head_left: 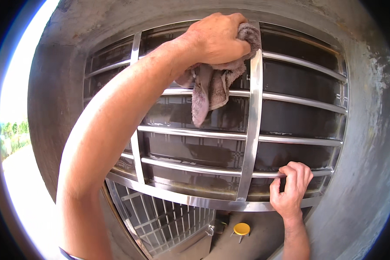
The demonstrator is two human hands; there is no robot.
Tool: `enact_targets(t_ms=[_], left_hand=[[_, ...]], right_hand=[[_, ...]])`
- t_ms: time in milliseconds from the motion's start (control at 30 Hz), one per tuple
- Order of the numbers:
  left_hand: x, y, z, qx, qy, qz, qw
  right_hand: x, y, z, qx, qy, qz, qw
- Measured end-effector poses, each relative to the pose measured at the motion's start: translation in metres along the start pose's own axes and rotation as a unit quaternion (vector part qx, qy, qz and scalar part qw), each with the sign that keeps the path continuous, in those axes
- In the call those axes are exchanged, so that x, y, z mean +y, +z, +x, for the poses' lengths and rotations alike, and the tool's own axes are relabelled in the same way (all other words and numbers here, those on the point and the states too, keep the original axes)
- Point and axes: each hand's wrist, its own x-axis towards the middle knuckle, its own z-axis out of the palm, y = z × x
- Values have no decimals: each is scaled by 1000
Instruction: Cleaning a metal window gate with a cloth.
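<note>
High on a stainless steel window grille (190,200), my left hand (219,39) is closed on a greyish-brown cloth (210,89). It presses part of the cloth against the wide upright bar (255,108) near the top, and the rest hangs down in folds over the horizontal bars. Lower right, my right hand (291,186) is wrapped round the lowest horizontal bar (320,173), its thumb and fingers curled about the metal. Dark panes (299,121) lie behind the bars.
A concrete wall (372,143) frames the opening. Below stands a barred metal gate (169,221), with a yellow round stool (242,229) on the floor beyond. Bright daylight and green plants (14,135) show at the far left.
</note>
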Motion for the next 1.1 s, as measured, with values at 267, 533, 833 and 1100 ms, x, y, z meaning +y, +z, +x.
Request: enact_targets(t_ms=[267,533,833,1100], left_hand=[[-21,-38,-1,-116,31,201,972],[-88,-69,-41,-135,-86,345,925],[-91,-81,-31,-186,-133,319,920],[-97,-78,-43,-101,-165,-39,980]], right_hand=[[6,-5,-1,-19,-14,3,1000],[5,-3,-1,-21,-22,2,1000],[4,-2,-3,-11,-9,-5,1000],[-1,2,-2,-2,-8,-5,1000]])
